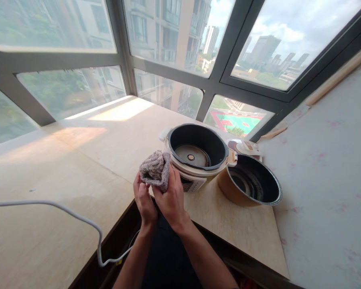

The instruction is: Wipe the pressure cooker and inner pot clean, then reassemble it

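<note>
A bunched grey-brown cloth (155, 169) is held up between both hands, just left of an open cooker. My left hand (145, 200) has its fingers closed on the cloth's lower left side. My right hand (173, 196) grips the cloth from the right, in front of the cooker. The white cooker body (195, 173) stands without a lid, its dark inside showing a round plate with a small centre button. Beside it on the right sits the inner pot (233, 188), gold outside and black inside, with nothing seen in it.
Behind the inner pot lies a white and brown lid (245, 147) near the papered wall (325, 180). A white cable (66, 208) crosses the pale counter (87, 176) at left and drops over its dark front edge. Windows (168, 36) rise behind.
</note>
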Motion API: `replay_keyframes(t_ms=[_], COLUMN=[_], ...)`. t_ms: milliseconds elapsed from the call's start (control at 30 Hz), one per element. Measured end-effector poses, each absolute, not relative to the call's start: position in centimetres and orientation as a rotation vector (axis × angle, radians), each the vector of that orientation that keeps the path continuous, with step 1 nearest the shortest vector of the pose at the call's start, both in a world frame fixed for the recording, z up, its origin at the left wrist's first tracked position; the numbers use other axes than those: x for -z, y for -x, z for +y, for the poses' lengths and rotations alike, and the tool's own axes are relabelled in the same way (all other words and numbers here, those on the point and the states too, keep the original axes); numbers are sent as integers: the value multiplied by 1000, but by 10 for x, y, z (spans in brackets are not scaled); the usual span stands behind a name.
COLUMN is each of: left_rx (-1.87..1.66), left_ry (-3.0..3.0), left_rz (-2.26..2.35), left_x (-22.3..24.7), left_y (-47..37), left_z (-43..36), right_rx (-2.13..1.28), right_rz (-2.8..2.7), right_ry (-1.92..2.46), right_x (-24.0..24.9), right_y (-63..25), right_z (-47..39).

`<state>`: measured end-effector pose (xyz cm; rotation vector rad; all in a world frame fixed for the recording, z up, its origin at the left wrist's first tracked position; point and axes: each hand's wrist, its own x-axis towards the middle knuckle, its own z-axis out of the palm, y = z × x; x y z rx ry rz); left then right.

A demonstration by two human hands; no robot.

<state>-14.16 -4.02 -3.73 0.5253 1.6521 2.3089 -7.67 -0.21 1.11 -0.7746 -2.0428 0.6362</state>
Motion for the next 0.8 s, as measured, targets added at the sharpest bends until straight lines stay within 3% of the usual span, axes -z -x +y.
replay_keyframes(t_ms=[300, 533, 600, 800], left_rx=[-2024, -2125, -2161, -2181], left_ry=[-683, -830, -839, -577], left_rz=[1634, 1855, 1906, 1921], left_x=[37, 61, 69, 66], left_y=[163, 138, 132, 163], left_z=[-40, -3, 6, 42], right_rx=[-1076, -1385, -1333, -761], right_rz=[-2382, -2255, -2072, -1396], right_ry=[447, 570, 661, 851], right_x=[-5, -51, -67, -90], right_y=[48, -43, -68, -91], right_z=[10, 48, 61, 130])
